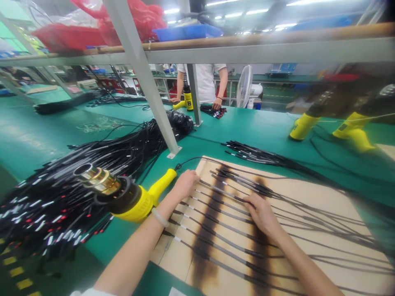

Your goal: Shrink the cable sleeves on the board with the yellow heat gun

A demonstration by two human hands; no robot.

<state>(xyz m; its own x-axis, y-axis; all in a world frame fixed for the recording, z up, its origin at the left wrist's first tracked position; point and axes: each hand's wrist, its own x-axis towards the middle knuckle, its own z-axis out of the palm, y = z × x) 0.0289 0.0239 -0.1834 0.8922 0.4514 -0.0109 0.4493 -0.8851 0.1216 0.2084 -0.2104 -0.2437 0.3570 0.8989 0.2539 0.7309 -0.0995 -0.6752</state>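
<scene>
Several thin black cables (226,236) lie side by side across a pale wooden board (182,263) with two dark scorched bands. My left hand (187,185) is closed on the left end of one cable (216,189) near the board's upper left edge. Farther right along that same cable, my right hand (259,210) pinches it between thumb and fingers. A yellow heat gun (132,203) with a metal nozzle points up and left, just left of my left forearm.
A large pile of black cables (92,164) covers the left of the green table (212,133). Grey shelf posts (148,78) rise ahead. More cables (256,154) lie behind the board. Yellow heat guns (304,125) stand at right. Across the table, a person (205,82) touches a cable bundle.
</scene>
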